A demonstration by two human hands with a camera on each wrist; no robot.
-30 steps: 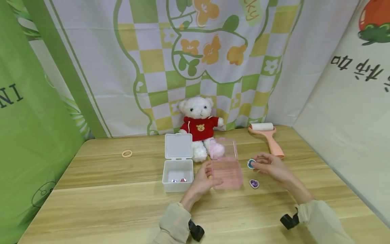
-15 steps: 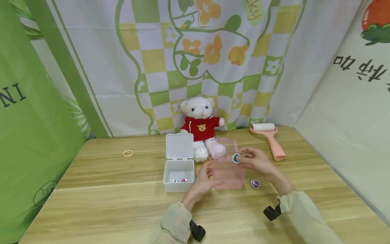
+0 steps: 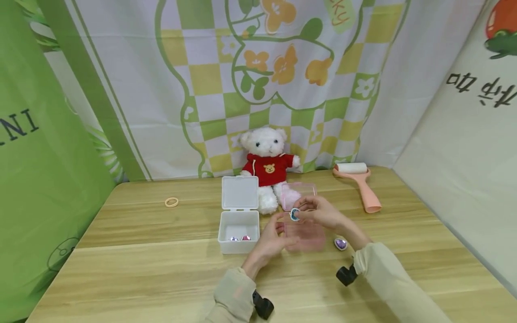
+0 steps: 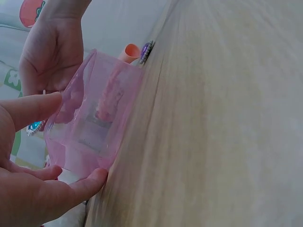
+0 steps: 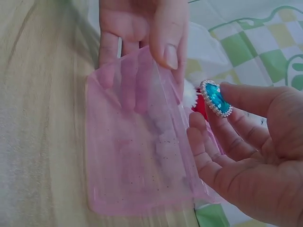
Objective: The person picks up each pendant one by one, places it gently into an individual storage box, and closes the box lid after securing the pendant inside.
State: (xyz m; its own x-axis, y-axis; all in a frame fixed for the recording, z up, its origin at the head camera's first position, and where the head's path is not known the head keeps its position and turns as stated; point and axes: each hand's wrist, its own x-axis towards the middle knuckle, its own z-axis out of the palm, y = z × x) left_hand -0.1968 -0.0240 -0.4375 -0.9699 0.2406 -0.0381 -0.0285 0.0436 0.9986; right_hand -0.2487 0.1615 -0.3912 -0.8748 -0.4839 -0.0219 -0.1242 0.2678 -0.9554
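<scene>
My right hand (image 3: 324, 214) pinches a blue gem (image 3: 294, 215) with a beaded rim above the clear pink box (image 3: 316, 242), whose lid stands raised. Seen from the right wrist, the blue gem (image 5: 217, 99) sits between thumb and fingertips, beside the pink box (image 5: 137, 175). My left hand (image 3: 269, 240) holds that box at its left side, thumb at the near edge and fingers against the wall. On the table, right of the box, lies a purple gem (image 3: 340, 243). The white box (image 3: 239, 247) stands left of my left hand, lid up, with gems (image 3: 246, 237) inside.
A white teddy bear (image 3: 268, 166) in a red hoodie sits behind the boxes, against the patterned curtain (image 3: 218, 107). The pink lint roller (image 3: 365, 190) lies at the back right. A pale orange ring (image 3: 171, 202) is on the table (image 3: 141, 269) at left.
My right hand has carried the blue gem leftward, from beside the pink box to above it. My left hand keeps its place on the box.
</scene>
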